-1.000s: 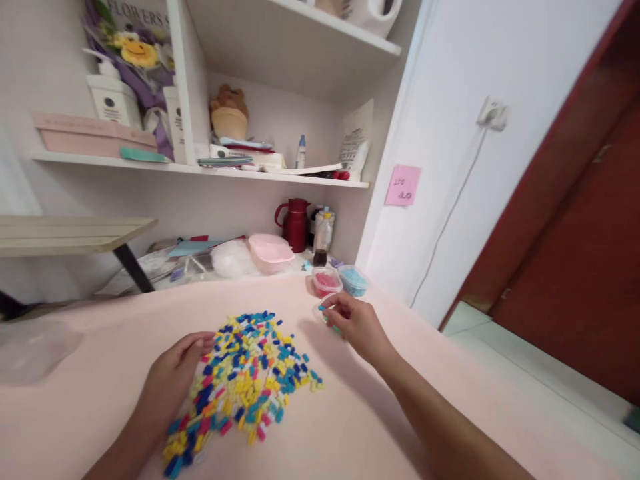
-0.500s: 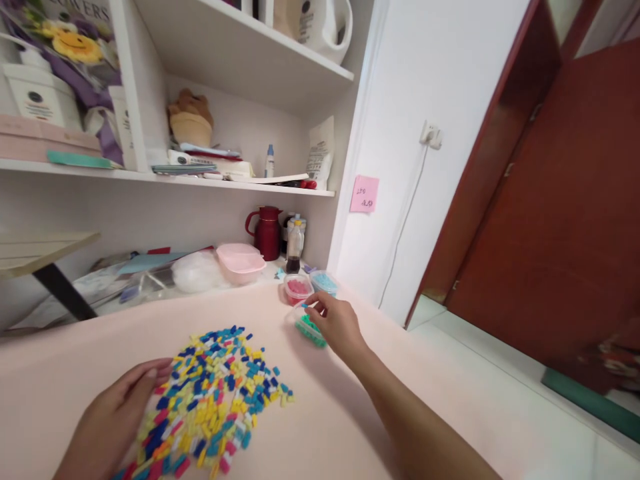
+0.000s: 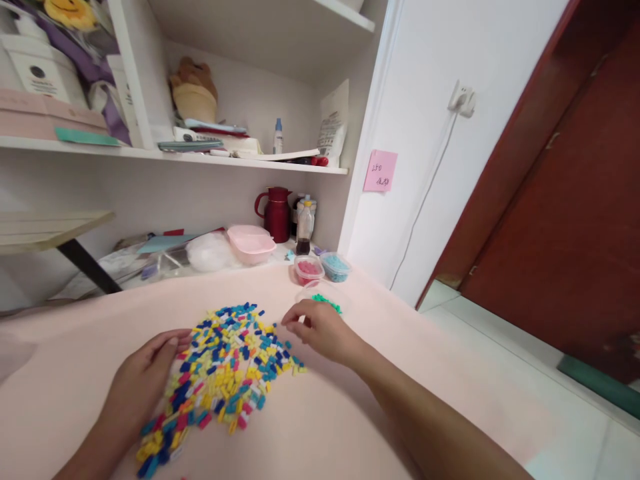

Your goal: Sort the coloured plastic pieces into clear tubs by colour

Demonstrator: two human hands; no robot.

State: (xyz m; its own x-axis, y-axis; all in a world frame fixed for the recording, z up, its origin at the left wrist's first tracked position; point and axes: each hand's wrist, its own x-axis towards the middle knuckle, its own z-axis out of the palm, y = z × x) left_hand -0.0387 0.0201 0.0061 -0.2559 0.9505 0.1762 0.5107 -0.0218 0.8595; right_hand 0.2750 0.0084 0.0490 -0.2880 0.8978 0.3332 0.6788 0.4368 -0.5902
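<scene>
A heap of several small coloured bricks (image 3: 226, 368), blue, yellow, red and teal, lies on the pink table (image 3: 325, 427). My left hand (image 3: 145, 383) rests flat against the heap's left edge, fingers stretched out. My right hand (image 3: 320, 328) hovers at the heap's right edge with fingers curled in a pinch; I cannot make out anything in them. Just behind it stands a clear tub of green pieces (image 3: 327, 303). Farther back are a tub of red pieces (image 3: 309, 269) and a tub of blue pieces (image 3: 335, 267).
At the back of the table stand a pink lidded box (image 3: 250, 244), a dark red jug (image 3: 277, 213), a bottle (image 3: 305, 227) and a white bag (image 3: 207, 252). Shelves (image 3: 200, 159) hang above. A dark red door (image 3: 565, 220) is on the right.
My right hand has drawn back from the green tub to the right edge of the brick heap. The left hand stays at the heap's left side. The camera has shifted.
</scene>
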